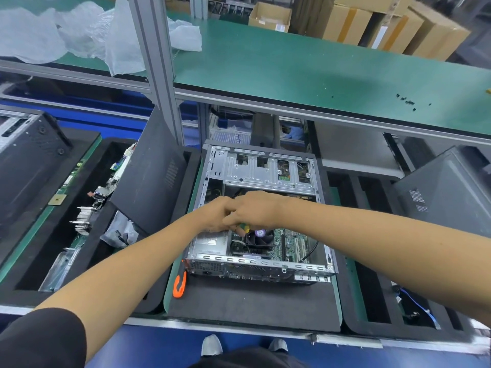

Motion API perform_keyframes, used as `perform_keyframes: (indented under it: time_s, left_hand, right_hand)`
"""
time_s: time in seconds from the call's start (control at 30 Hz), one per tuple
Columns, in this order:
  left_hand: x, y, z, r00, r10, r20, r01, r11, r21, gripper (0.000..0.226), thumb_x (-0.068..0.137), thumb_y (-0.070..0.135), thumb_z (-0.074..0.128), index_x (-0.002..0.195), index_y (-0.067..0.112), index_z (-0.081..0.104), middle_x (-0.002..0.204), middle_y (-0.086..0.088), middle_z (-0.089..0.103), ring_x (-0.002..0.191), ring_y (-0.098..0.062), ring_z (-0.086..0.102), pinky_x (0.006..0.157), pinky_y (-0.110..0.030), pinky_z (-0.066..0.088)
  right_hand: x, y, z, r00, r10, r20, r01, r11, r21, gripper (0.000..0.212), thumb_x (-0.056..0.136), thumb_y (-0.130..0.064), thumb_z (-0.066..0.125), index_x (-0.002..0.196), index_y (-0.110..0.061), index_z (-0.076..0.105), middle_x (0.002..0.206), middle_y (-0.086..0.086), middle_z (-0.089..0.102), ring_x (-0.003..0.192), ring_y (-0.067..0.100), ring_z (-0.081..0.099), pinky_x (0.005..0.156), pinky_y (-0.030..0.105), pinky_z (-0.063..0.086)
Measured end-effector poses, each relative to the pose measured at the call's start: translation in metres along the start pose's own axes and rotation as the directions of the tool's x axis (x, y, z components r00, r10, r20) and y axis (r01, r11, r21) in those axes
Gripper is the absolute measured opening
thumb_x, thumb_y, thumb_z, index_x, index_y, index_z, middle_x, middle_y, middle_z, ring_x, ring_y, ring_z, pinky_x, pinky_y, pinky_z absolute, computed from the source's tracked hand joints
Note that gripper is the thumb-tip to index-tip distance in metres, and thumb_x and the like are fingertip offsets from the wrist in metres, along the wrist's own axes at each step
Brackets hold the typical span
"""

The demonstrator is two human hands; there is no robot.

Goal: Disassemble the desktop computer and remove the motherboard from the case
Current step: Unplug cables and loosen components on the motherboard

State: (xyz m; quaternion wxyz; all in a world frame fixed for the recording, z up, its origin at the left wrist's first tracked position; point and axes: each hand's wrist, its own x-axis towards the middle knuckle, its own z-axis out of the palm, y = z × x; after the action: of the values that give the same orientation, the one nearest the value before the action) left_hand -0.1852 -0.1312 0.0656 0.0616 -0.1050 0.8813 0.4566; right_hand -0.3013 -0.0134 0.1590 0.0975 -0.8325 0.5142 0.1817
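Lying flat, case, rear panel nearest

head cam, steep downward, close over case

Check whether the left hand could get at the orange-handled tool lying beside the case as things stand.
Probably yes: the orange-handled tool lies uncovered on the mat by the case's near-left corner, just right of the left forearm; the left hand would have to leave the case.

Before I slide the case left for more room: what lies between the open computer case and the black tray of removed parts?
In the head view, a leaning black side panel stands between the open case and the parts tray.
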Motion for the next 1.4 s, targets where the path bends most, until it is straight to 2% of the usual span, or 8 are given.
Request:
perform_keyframes:
  time_s: [0.23, 0.37, 0.5, 0.7, 0.87, 1.0, 1.17, 1.4]
  left_hand:
    - [0.001, 0.006, 0.009, 0.988, -0.018, -0.155, 0.029, 0.997, 0.068, 0.048, 0.059, 0.036, 0.096, 0.099, 0.021, 0.075, 0.092, 0.011, 0.07, 0.086, -0.01, 0.066, 0.081, -0.034, 0.055]
    - [0.003, 0.006, 0.011, 0.979, -0.127, -0.158, 0.155, 0.971, 0.18, 0.074, 0.051, 0.064, 0.091, 0.104, 0.016, 0.071, 0.094, 0.003, 0.073, 0.091, -0.015, 0.066, 0.085, -0.037, 0.054]
    - [-0.001, 0.008, 0.009, 0.989, -0.03, -0.143, 0.038, 0.998, 0.052, 0.04, 0.055, 0.052, 0.095, 0.084, 0.047, 0.067, 0.09, 0.015, 0.072, 0.09, -0.01, 0.066, 0.082, -0.034, 0.053]
    - [0.001, 0.008, 0.001, 0.993, -0.109, -0.039, 0.108, 0.994, -0.031, 0.052, 0.066, 0.034, 0.093, 0.111, 0.021, 0.068, 0.102, 0.005, 0.072, 0.098, -0.016, 0.066, 0.092, -0.041, 0.054]
    - [0.0, 0.006, 0.005, 0.995, -0.074, -0.065, 0.074, 0.997, -0.001, 0.03, 0.065, 0.03, 0.094, 0.087, 0.027, 0.075, 0.086, 0.013, 0.072, 0.086, -0.01, 0.069, 0.082, -0.037, 0.057]
    - [0.003, 0.007, 0.009, 0.989, -0.096, -0.111, 0.104, 0.992, 0.07, 0.039, 0.056, 0.047, 0.094, 0.083, 0.039, 0.066, 0.077, 0.028, 0.065, 0.071, 0.002, 0.059, 0.066, -0.014, 0.048]
    - [0.004, 0.001, 0.014, 0.975, -0.111, -0.194, 0.135, 0.984, 0.113, 0.068, 0.038, 0.085, 0.08, 0.086, 0.041, 0.059, 0.075, 0.033, 0.064, 0.074, 0.012, 0.06, 0.062, -0.02, 0.043]
    - [0.002, 0.004, 0.009, 0.994, 0.008, -0.112, -0.001, 0.998, 0.066, 0.039, 0.054, 0.053, 0.094, 0.079, 0.055, 0.065, 0.086, 0.027, 0.069, 0.087, 0.004, 0.064, 0.075, -0.013, 0.048]
  right_hand:
    - [0.005, 0.002, 0.013, 0.964, 0.262, -0.039, -0.245, 0.938, 0.246, 0.034, 0.087, -0.039, 0.071, 0.112, -0.023, 0.054, 0.094, -0.011, 0.044, 0.085, 0.013, 0.049, 0.06, 0.03, 0.039]
    - [0.008, 0.005, 0.012, 0.911, 0.408, 0.066, -0.408, 0.863, 0.299, 0.022, 0.092, -0.038, 0.061, 0.105, -0.028, 0.045, 0.088, -0.006, 0.056, 0.083, 0.022, 0.061, 0.059, 0.033, 0.043]
    - [0.01, 0.006, 0.007, 0.935, 0.335, 0.114, -0.354, 0.889, 0.289, 0.023, 0.093, -0.023, 0.062, 0.115, -0.02, 0.054, 0.099, 0.0, 0.057, 0.093, 0.024, 0.06, 0.066, 0.034, 0.044]
    - [0.0, 0.013, 0.0, 0.998, 0.043, 0.044, -0.048, 0.99, 0.132, 0.029, 0.087, -0.002, 0.063, 0.112, -0.016, 0.059, 0.109, 0.002, 0.048, 0.094, 0.026, 0.053, 0.065, 0.035, 0.04]
    - [-0.003, 0.017, 0.005, 0.996, -0.08, -0.033, 0.081, 0.996, 0.034, 0.037, 0.081, 0.002, 0.061, 0.11, -0.022, 0.062, 0.115, 0.0, 0.052, 0.094, 0.02, 0.042, 0.062, 0.034, 0.033]
    - [0.0, 0.014, 0.014, 0.988, 0.141, -0.064, -0.126, 0.972, 0.196, 0.031, 0.088, -0.035, 0.068, 0.113, -0.025, 0.053, 0.103, -0.009, 0.047, 0.09, 0.015, 0.047, 0.056, 0.028, 0.032]
    - [0.004, 0.011, 0.01, 0.926, 0.375, 0.036, -0.373, 0.899, 0.227, 0.021, 0.095, -0.045, 0.054, 0.108, -0.03, 0.047, 0.088, -0.007, 0.057, 0.077, 0.019, 0.055, 0.06, 0.033, 0.038]
    - [0.009, 0.01, 0.005, 0.973, 0.212, 0.095, -0.231, 0.93, 0.287, 0.013, 0.095, -0.021, 0.057, 0.107, -0.022, 0.053, 0.093, 0.002, 0.06, 0.082, 0.023, 0.059, 0.059, 0.033, 0.04]
